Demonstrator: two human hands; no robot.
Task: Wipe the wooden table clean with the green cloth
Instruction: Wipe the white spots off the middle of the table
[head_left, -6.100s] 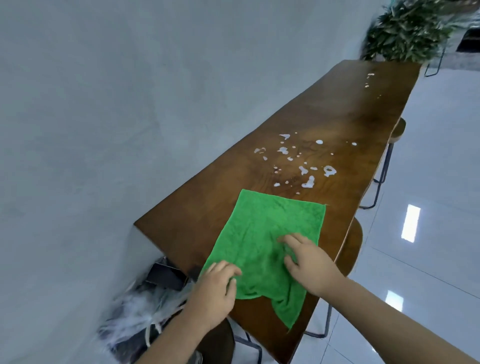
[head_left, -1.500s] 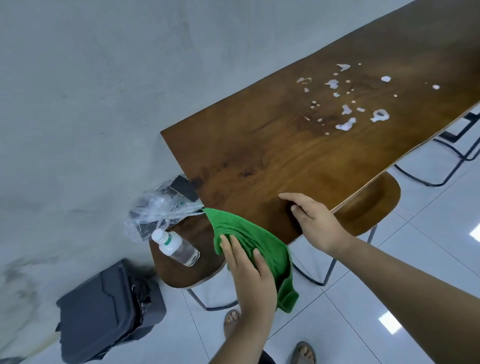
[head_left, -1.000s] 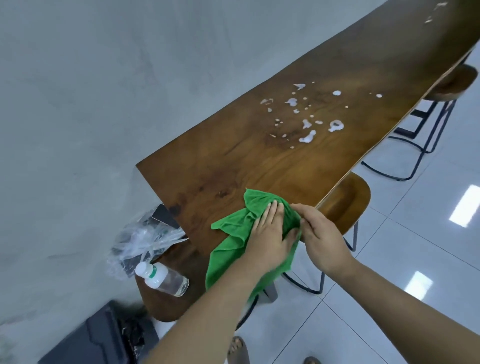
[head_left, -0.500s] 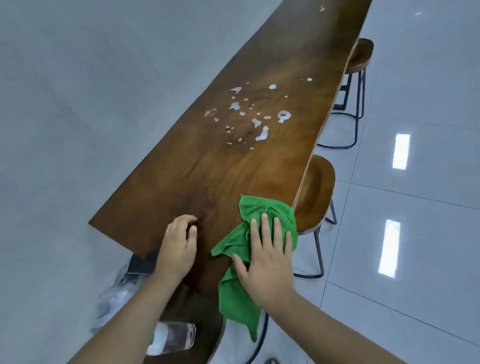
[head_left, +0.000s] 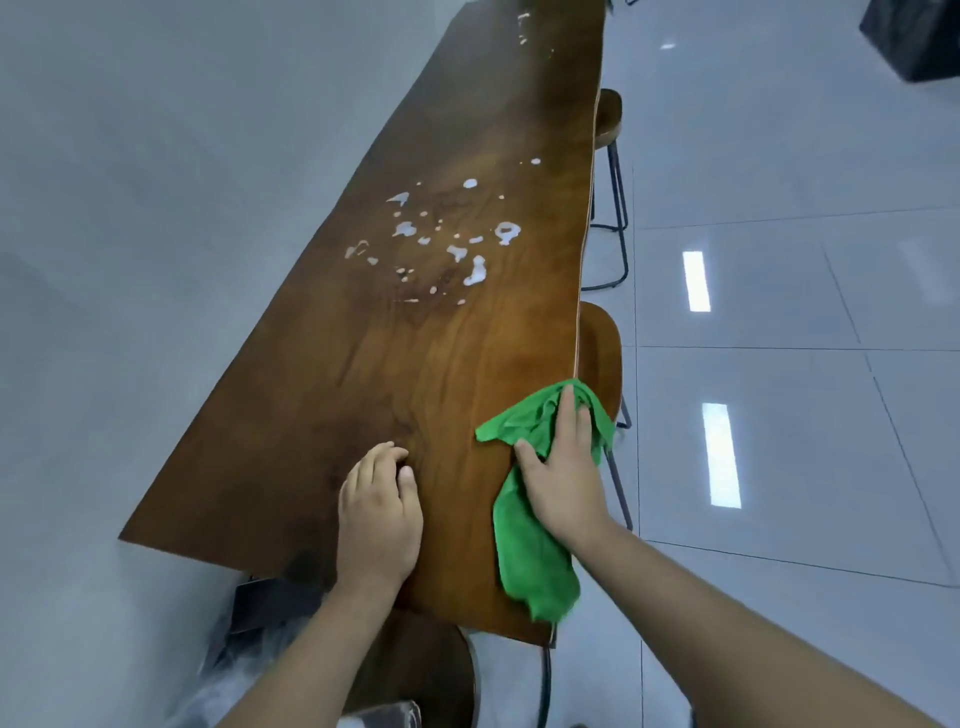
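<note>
The long wooden table (head_left: 415, 364) runs away from me along a grey wall. A patch of white spilled drops (head_left: 441, 244) lies on its middle, well beyond my hands. The green cloth (head_left: 530, 551) is bunched at the table's near right edge, part of it draped along that edge. My right hand (head_left: 563, 467) presses flat on the cloth, fingers pointing away. My left hand (head_left: 379, 509) rests on the bare wood to the left of the cloth, fingers loosely curled, holding nothing.
Wooden stools on black metal legs stand along the table's right side, one (head_left: 602, 353) just beyond the cloth and one (head_left: 608, 119) farther off. Another stool seat (head_left: 431, 670) and clear plastic (head_left: 234, 686) lie below the near end. Glossy tiled floor (head_left: 779, 364) is on the right.
The cloth passed from my left hand to my right, which now presses it at the table's right edge. My left hand has settled on the bare wood. The view swung along the table.
</note>
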